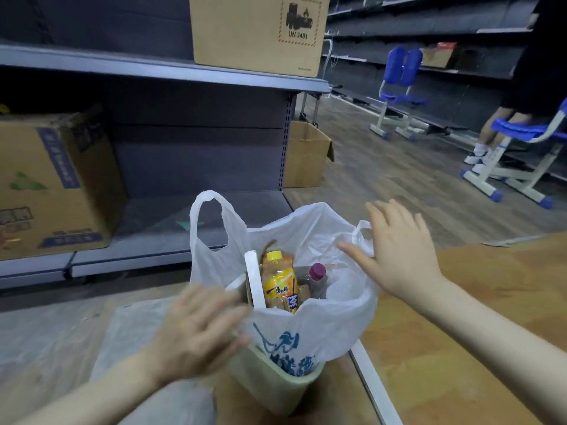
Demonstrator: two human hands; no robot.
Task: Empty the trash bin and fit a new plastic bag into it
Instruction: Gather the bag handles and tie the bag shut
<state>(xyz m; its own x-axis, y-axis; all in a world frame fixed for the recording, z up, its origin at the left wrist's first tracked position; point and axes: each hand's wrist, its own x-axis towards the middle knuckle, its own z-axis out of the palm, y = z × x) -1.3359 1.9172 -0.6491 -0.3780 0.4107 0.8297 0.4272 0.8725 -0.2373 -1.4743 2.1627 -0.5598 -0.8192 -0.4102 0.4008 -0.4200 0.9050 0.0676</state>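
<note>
Left hand [196,329]: nearest the camera, blurred; fingers are spread and fairly straight, laid against the near-left rim of the bag, with nothing seen to be gripped.
Right hand [399,250]: held open over the right side of the bag, fingers straight, beside the right handle loop; no grip is seen.
Trash bin [276,384]: a pale bin stood on the floor [460,302], at the foot of the shelving [153,65].
Plastic bag [310,329]: white, blue-printed, not yet lifted out; 2 handle loops are raised.
Contents: 1 yellow-capped bottle [279,280], 1 purple-capped bottle [317,279], 1 white strip [254,277], brown scraps.
Risk: if only 1 loop is pulled, the bag may be tipped and the bottles spilled; thin film may be torn by the strip's hard edge.
Risk: the light bin may be dragged up with the bag unless it is held down.
</note>
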